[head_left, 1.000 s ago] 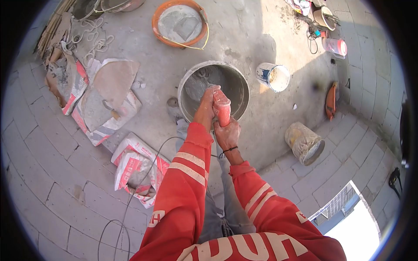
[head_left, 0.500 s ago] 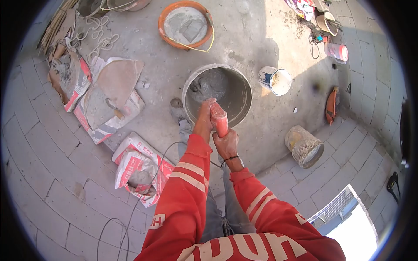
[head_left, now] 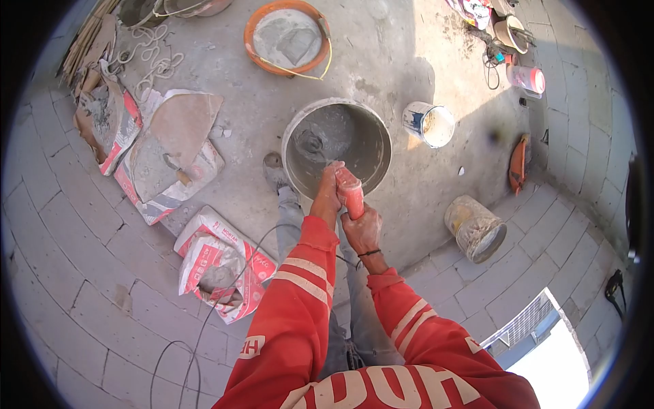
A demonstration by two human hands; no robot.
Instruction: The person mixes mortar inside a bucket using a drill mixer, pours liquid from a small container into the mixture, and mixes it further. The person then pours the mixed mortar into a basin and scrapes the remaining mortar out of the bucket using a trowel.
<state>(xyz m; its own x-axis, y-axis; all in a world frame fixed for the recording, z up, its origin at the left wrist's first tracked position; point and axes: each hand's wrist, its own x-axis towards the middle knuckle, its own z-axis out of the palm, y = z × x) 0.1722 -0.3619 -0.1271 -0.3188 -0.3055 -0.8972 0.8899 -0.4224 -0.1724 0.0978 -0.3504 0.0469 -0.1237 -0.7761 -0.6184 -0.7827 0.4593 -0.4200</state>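
Both hands grip a red power tool (head_left: 350,192) over the near rim of a large round bucket (head_left: 379,160). My left hand (head_left: 328,189) is closed round the tool's front part, and my right hand (head_left: 363,230) is wrapped round its rear handle. Inside the bucket lies wet grey mix (head_left: 334,133), with the tool's stirring end (head_left: 310,144) in it at the left; its shaft is partly hidden by my left hand. A dark cable runs from near the tool down to the left.
An orange bucket of grey material (head_left: 251,51) stands beyond. To the right are a white paint bucket (head_left: 413,118) and a dirty tipped bucket (head_left: 470,221). Torn mortar bags (head_left: 221,238) and a trowel (head_left: 182,176) lie left, with rope (head_left: 163,66) behind.
The tool and both hands have shifted slightly right relative to the bucket. The stirring end shows more clearly in the mix, and the view has moved a little.
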